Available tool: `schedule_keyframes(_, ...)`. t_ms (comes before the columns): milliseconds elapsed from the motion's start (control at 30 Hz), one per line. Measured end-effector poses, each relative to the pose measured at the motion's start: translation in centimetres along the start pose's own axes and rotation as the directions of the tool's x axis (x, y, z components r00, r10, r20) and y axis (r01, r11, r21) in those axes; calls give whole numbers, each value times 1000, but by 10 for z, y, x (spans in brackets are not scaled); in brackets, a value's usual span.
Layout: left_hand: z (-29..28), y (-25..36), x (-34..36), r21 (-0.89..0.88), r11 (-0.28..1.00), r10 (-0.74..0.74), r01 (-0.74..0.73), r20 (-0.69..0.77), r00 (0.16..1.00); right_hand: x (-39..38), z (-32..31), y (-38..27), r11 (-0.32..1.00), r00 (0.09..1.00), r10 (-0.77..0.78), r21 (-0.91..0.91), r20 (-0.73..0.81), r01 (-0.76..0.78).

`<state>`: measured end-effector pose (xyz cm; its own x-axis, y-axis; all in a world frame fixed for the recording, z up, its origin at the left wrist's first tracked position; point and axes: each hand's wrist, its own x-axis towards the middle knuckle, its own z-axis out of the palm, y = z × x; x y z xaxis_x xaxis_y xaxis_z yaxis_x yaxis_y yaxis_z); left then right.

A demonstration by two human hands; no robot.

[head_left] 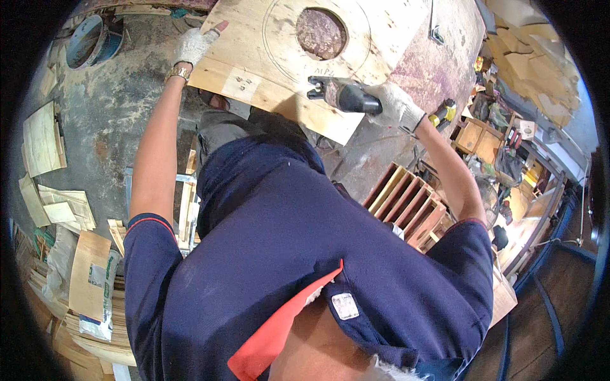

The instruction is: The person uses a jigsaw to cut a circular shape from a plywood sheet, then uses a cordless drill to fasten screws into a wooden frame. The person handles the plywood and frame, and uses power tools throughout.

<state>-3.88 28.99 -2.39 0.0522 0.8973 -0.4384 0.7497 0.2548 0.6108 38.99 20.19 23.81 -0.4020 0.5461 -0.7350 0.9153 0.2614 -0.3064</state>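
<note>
My left hand (194,47), in a white knit glove, grips the left edge of a large plywood board (244,57). The board has a round hole with dark material showing through it, drawn circles around the hole, and pencil marks. My right hand (397,105), also gloved, holds a black hand-held power tool (349,95) low over the board’s near right part, beside the drawn circle. Whether the tool touches the board I cannot tell. The underside of the board and what supports it are mostly hidden.
A blue bucket (95,44) sits at the upper left. Wood offcuts (44,140) lie on the concrete floor (111,108) at left. A yellow-black tool (441,111) and cluttered items are at right, along with a slotted wooden rack (406,206) below my right hand.
</note>
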Motion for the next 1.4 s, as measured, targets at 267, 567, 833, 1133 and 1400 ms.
schedule_keyframes(267,0,9,-8,-28,1000,-9,8,-22,1000,3,5,9,996,996,-88,-26,-20,88)
schedule_keyframes(567,-11,16,-14,75,996,-40,36,52,998,4,10,7,995,993,-99,-11,-60,98)
schedule_keyframes(833,-9,17,-13,42,998,-43,42,31,999,4,10,1,992,992,-98,71,-74,104)
schedule_keyframes(1133,-5,12,-11,19,999,-35,35,43,998,4,6,-11,996,999,-32,79,-24,34)
schedule_keyframes(1400,-9,18,-17,38,999,-23,23,1,1000,6,7,-16,993,1000,-26,117,-9,27)
